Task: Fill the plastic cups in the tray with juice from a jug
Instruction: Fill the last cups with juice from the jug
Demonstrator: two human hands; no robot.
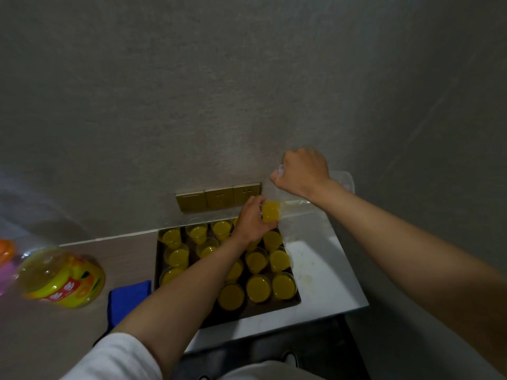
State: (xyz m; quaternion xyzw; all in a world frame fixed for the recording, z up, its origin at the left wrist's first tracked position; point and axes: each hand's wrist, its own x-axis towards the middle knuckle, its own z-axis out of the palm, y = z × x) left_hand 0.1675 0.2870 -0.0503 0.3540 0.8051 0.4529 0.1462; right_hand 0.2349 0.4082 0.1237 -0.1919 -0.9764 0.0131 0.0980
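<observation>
Gripping a full cup [270, 212] in my left hand [251, 222], I hold it above the far right corner of the tray [274, 307] of filled cups. My right hand [303, 171] curls around the clear jug [340, 182] beside it.

A dim grey textured wall [219, 91] rises behind the white surface [323, 272]; a brass switch-and-socket panel [218, 196] sits just above its back edge.
</observation>
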